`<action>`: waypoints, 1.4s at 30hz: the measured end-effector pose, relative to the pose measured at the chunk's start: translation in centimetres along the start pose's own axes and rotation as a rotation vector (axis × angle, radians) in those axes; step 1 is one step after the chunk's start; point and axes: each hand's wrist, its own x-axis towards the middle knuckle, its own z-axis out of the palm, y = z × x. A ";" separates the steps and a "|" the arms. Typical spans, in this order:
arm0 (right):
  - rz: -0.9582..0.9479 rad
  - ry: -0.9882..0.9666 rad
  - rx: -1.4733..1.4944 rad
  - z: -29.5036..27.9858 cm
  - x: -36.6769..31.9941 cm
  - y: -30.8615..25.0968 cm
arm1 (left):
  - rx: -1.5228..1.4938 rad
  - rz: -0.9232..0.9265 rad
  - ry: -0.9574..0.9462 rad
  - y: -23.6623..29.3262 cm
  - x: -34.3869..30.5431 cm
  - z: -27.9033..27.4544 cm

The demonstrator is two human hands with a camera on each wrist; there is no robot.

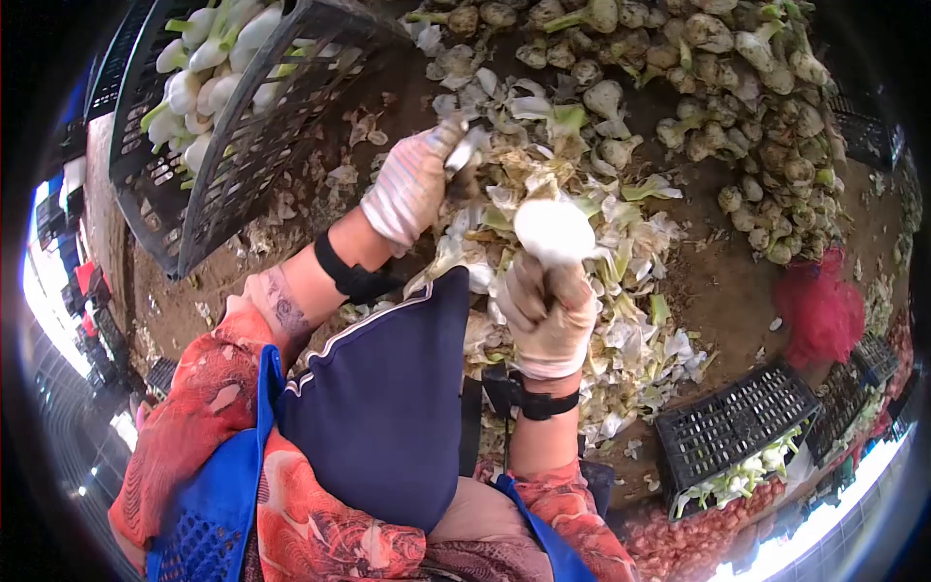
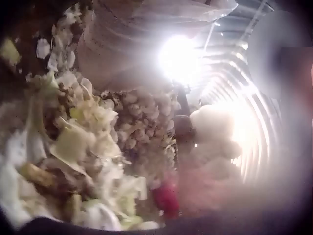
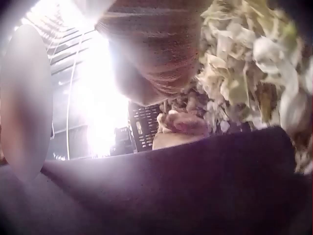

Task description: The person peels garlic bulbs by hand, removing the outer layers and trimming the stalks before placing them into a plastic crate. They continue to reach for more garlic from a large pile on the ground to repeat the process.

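Observation:
My right hand, in a dirty pale glove, grips a peeled white bulb from below and holds it upright over a heap of peelings. To the left and farther away, my left hand, in a striped glove, holds a small knife with its blade pointing away over the heap. The two hands are apart. In the left wrist view the white bulb shows blurred in the other hand, against strong glare. The right wrist view shows the striped glove close up and the peelings.
A pile of unpeeled dirty bulbs lies at the top right. A black crate with peeled white bulbs stands tilted at the top left. Another black crate stands at the lower right, near a red mesh bag. My knee, in dark blue, is below the hands.

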 end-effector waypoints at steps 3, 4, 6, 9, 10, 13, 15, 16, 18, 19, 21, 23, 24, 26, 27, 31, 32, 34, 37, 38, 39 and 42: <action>-0.137 -0.054 -0.601 7.6 1.3 0.4 | 0.312 0.075 -0.069 -2.9 0.7 -2.6; -0.526 -0.372 -0.841 6.3 2.8 3.0 | 0.531 0.215 -0.095 -4.5 0.9 -3.6; -0.484 -0.562 -0.894 11.7 4.2 -0.3 | 0.967 0.506 -0.145 -6.8 1.4 -4.9; -0.538 -0.054 -0.833 7.5 11.0 -3.4 | 0.368 -0.249 -0.094 0.6 1.1 -0.4; -0.472 0.180 -0.919 5.9 13.1 -5.9 | 0.384 -0.161 -0.147 -0.1 1.3 -0.5; -0.260 0.750 -2.403 -0.6 17.3 -10.5 | 0.493 -0.048 -0.192 -0.3 1.1 0.5; -0.195 0.759 -2.486 -3.9 19.2 -10.2 | 0.351 -0.103 -0.180 0.1 1.2 1.2; -0.242 0.689 -2.579 -3.7 18.9 -10.1 | 0.251 -0.110 -0.198 -0.3 1.5 1.0; -0.353 0.635 -2.536 -3.1 17.4 -10.0 | 0.311 0.008 -0.224 -0.1 2.4 0.9; -0.446 0.580 -2.488 -2.5 16.1 -9.8 | 0.370 0.117 -0.249 0.1 2.7 1.0; -0.507 0.478 -2.428 -1.5 13.4 -8.9 | 0.339 0.104 -0.281 0.0 3.7 1.7; -0.728 0.043 -1.996 -0.6 9.8 -7.4 | 0.374 0.349 -0.460 -0.8 4.1 1.8; -0.769 -0.005 -1.880 -0.1 8.5 -6.6 | 0.267 0.096 -0.518 1.0 2.9 2.3; -0.644 0.008 -1.482 0.5 6.1 -5.4 | 0.218 0.029 -0.515 2.3 1.7 2.4; -0.601 0.161 -1.229 0.2 5.3 -5.3 | 0.163 -0.027 -0.517 2.5 1.3 2.5; -0.520 0.366 -0.896 1.9 2.2 -4.9 | 0.122 0.048 -0.433 3.0 -0.5 3.7; -0.410 0.274 -0.994 2.2 1.4 -4.8 | 0.234 0.134 -0.433 2.6 -0.5 3.6; -0.397 0.163 -0.832 2.9 1.4 -3.7 | 0.500 0.315 -0.439 3.2 -1.1 3.9; -0.349 0.240 -0.788 2.4 1.1 -2.8 | 0.819 0.614 -0.389 3.5 -2.0 4.5; -0.349 0.241 -0.786 2.7 1.0 -2.7 | 0.848 0.641 -0.379 3.6 -2.1 4.6; -0.333 0.224 -0.720 3.4 0.8 -2.8 | 0.876 0.667 -0.370 3.7 -2.4 4.6; -0.291 0.182 -0.619 3.4 0.3 -3.0 | 0.845 0.612 -0.399 4.2 -2.9 4.6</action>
